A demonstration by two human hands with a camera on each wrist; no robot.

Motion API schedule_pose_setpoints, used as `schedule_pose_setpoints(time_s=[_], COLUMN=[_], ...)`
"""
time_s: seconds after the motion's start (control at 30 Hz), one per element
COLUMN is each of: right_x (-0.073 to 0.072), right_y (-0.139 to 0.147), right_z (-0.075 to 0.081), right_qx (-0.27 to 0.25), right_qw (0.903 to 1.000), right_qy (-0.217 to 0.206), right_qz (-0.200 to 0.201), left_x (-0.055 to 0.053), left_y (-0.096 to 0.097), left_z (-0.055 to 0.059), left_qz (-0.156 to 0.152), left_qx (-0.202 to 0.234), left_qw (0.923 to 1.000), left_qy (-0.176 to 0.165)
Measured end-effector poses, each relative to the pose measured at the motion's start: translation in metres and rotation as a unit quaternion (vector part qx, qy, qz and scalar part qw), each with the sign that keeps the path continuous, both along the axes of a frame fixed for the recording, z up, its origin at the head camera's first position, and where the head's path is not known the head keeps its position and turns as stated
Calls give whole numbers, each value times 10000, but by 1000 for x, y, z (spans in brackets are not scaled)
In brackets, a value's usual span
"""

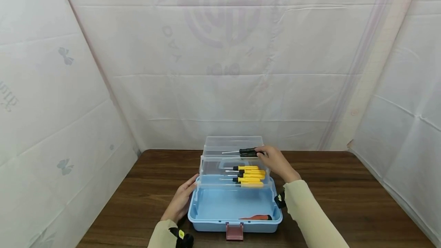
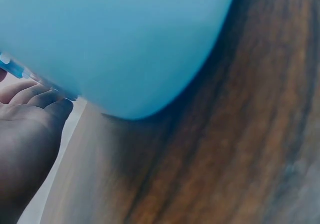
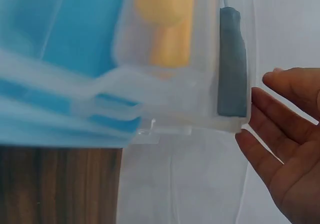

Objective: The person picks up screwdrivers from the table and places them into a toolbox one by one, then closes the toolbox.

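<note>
A blue toolbox (image 1: 237,204) stands with its clear tiered trays raised at the back. Several yellow-handled screwdrivers (image 1: 251,175) lie in the lower clear tray (image 1: 211,165). Black-handled screwdrivers (image 1: 246,151) lie in the upper clear tray (image 1: 213,150). My right hand (image 1: 275,162) is at that upper tray's right end; in the right wrist view its fingertips (image 3: 257,96) meet the tray's edge beside a dark handle (image 3: 232,63), the thumb apart. My left hand (image 1: 180,200) rests against the toolbox's left side, fingers extended; the left wrist view shows them partly hidden by the box.
An orange-handled screwdriver (image 1: 258,217) lies in the bottom of the box near its front wall. A reddish latch (image 1: 234,232) hangs at the front. The box stands on a dark wooden table (image 1: 151,186), with white sheeting (image 1: 172,98) behind and at both sides.
</note>
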State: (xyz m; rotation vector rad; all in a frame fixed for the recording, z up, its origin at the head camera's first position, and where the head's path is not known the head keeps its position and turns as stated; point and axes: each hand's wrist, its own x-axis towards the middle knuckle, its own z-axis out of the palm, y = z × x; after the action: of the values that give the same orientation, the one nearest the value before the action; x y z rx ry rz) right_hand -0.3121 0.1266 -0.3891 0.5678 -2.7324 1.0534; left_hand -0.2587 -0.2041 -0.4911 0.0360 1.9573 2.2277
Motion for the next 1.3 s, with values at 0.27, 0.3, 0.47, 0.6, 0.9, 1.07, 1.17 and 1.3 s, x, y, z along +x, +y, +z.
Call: schedule_pose_setpoints(time_s=[0.27, 0.3, 0.47, 0.6, 0.9, 1.07, 1.17, 1.3], right_x=[8, 9, 13, 14, 13, 12, 10, 5], right_y=[13, 14, 19, 25, 36, 43, 48, 53], right_z=[-14, -15, -17, -18, -33, -45, -55, -68], right_qx=[-247, -247, -297, -464, -890, -1455, -1915, -2329], right_qw=[9996, 9996, 9993, 9988, 9910, 9743, 9563, 9379], right_qy=[-56, -38, 56, -137, -988, -1719, -2208, -2571], right_qz=[122, 144, 210, 88, -129, -99, -52, 25], left_x=[1, 1, 1, 0, -8, -14, -17, -22], left_y=[1, 1, 2, 1, -6, -11, -13, -14], left_z=[0, 0, 0, -1, 1, 3, 3, 3], left_qz=[65, 70, 91, 65, -67, -160, -210, -283], left_qx=[-116, -140, -109, -87, 17, 58, 59, 24], left_qw=[9999, 9999, 9999, 9999, 9999, 9998, 9996, 9994], left_qy=[-42, -54, -66, -33, 97, 109, 166, 198])
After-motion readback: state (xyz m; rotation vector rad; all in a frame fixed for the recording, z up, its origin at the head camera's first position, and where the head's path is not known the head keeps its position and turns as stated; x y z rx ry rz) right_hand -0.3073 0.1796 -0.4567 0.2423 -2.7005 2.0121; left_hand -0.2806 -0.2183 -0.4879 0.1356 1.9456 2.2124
